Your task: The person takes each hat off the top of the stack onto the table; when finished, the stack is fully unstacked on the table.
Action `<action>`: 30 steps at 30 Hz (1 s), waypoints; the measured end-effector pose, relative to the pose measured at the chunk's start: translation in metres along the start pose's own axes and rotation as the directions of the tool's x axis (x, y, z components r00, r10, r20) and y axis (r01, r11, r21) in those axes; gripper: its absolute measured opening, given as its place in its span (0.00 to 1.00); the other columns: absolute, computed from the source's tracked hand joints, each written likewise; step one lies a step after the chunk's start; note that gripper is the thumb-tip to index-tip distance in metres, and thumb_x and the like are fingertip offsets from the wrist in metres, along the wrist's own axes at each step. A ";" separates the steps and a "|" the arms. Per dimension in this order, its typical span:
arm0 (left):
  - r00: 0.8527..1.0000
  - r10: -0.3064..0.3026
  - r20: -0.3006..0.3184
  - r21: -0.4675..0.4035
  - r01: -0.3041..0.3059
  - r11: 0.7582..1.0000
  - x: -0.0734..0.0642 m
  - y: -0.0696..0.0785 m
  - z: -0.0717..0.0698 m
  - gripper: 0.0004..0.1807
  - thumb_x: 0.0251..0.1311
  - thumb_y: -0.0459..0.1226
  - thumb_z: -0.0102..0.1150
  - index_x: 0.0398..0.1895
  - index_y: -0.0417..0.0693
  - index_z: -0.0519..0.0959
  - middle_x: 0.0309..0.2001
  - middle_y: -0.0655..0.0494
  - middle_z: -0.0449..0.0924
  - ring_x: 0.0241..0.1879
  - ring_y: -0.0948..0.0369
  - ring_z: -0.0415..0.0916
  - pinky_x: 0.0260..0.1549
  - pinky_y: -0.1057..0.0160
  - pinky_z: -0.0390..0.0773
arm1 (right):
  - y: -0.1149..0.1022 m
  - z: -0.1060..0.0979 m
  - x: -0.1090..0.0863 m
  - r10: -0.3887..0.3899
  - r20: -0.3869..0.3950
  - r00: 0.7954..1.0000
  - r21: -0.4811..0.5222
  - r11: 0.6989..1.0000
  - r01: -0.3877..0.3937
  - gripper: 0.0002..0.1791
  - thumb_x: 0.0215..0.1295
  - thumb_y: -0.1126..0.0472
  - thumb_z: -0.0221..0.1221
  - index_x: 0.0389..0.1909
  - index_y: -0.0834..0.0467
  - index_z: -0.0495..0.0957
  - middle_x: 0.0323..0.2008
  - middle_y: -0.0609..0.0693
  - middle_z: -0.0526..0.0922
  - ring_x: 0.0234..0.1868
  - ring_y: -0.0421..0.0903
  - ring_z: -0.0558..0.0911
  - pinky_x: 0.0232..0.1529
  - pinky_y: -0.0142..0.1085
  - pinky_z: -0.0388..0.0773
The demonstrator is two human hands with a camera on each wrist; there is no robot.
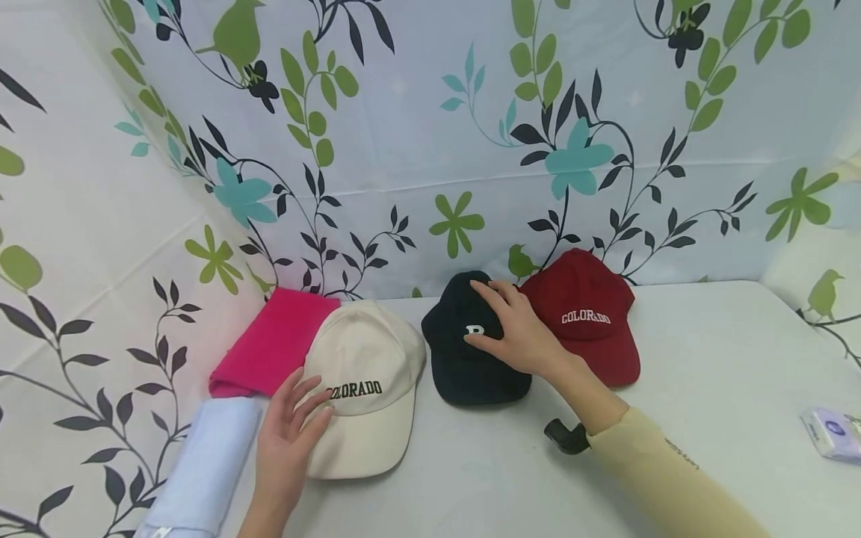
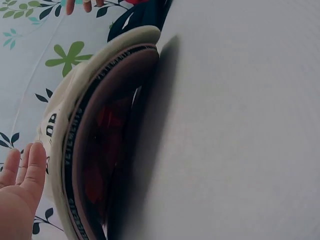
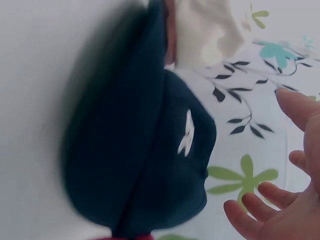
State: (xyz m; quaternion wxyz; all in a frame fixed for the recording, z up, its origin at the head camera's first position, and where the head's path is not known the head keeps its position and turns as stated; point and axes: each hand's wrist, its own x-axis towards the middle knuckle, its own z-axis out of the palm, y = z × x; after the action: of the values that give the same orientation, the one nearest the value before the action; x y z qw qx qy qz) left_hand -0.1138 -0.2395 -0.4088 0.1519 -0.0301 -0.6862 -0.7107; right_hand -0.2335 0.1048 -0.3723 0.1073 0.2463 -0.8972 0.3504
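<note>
L hand (image 1: 285, 430), fingers loosely extended, by cream cap (image 1: 366, 351), contact unclear; R hand (image 1: 523, 332), fingers spread, above dk cap (image 1: 474, 377), which sits on white counter (image 1: 713, 396) btwn cream cap & red cap (image 1: 578, 288).

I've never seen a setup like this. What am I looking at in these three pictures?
There's no robot, just a person's bare left hand and right hand. The widest picture comes from a head camera; the others come from one on each wrist. On the white surface lie a cream cap, a dark cap, a red cap, pink cloth, pale blue cloth, a black object and a packet. The left hand is beside the cream cap, the right near the dark cap; neither appears to hold anything.
</note>
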 end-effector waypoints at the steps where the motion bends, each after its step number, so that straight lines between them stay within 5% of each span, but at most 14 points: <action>1: 1.000 -0.007 -0.001 0.007 0.007 1.000 0.000 -0.002 -0.001 0.37 0.65 0.22 0.58 0.76 0.40 0.57 0.65 0.41 0.67 0.58 0.57 0.76 0.51 0.66 0.79 | -0.003 0.002 0.002 -0.002 0.000 1.000 0.007 1.000 0.002 0.47 0.63 0.51 0.69 0.78 0.52 0.56 0.72 0.62 0.58 0.70 0.60 0.61 0.62 0.60 0.70; 17: 0.995 0.028 -0.095 0.041 -0.024 0.999 0.003 -0.015 -0.017 0.38 0.60 0.17 0.60 0.73 0.41 0.63 0.62 0.44 0.71 0.53 0.59 0.78 0.52 0.70 0.77 | -0.033 0.038 0.028 0.026 0.028 0.999 0.127 0.991 -0.030 0.46 0.65 0.48 0.68 0.79 0.52 0.56 0.71 0.59 0.61 0.69 0.55 0.65 0.66 0.54 0.68; 23: 0.989 0.040 -0.143 0.033 -0.035 0.999 0.004 -0.017 -0.026 0.37 0.58 0.16 0.60 0.71 0.44 0.66 0.58 0.53 0.75 0.52 0.60 0.79 0.49 0.72 0.78 | -0.038 0.051 0.034 0.017 0.017 1.000 0.173 0.985 -0.020 0.44 0.65 0.51 0.68 0.78 0.52 0.58 0.69 0.59 0.64 0.64 0.54 0.71 0.63 0.51 0.72; 30: 0.985 -0.014 -0.170 0.146 0.039 0.989 0.007 -0.020 -0.035 0.38 0.60 0.22 0.64 0.73 0.41 0.63 0.61 0.48 0.72 0.53 0.61 0.76 0.49 0.76 0.76 | -0.045 0.063 0.040 0.016 0.011 1.000 0.240 0.971 -0.019 0.42 0.67 0.54 0.67 0.78 0.53 0.59 0.67 0.58 0.67 0.63 0.55 0.73 0.59 0.49 0.76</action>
State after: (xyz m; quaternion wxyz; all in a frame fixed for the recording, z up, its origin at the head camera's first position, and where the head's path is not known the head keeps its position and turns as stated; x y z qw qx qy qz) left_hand -0.1199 -0.2748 -0.4284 0.2017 0.0507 -0.7223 -0.6596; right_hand -0.2454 0.0184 -0.3779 0.0695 0.2512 -0.8510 0.4560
